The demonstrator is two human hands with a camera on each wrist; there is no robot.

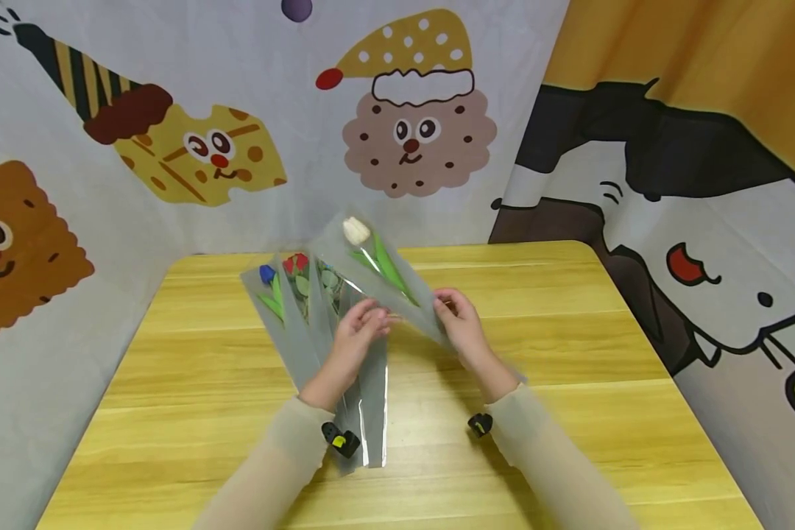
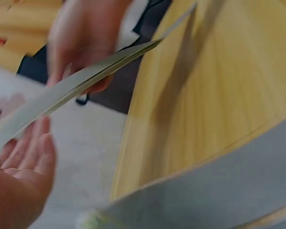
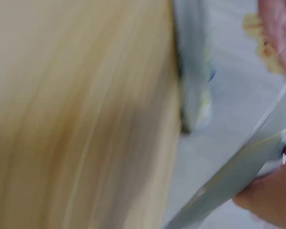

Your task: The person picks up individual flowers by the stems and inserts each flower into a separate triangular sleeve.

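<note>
A white artificial tulip with green leaves lies inside a clear-grey flower sleeve, held slanting above the table. My right hand pinches the sleeve's right edge, thumb on its face. My left hand is at the sleeve's lower left edge; in the left wrist view its fingers stretch out right beside the film. Beneath the left forearm, several more sleeved flowers overlap on the table, among them a blue flower and red roses. Partly covered by the held sleeve is a pale bluish one.
The wooden table reaches back to a cloth backdrop printed with cartoon biscuits and cheese. A yellow curtain-like cloth hangs at the right. The lower ends of the lying sleeves point toward the table's front.
</note>
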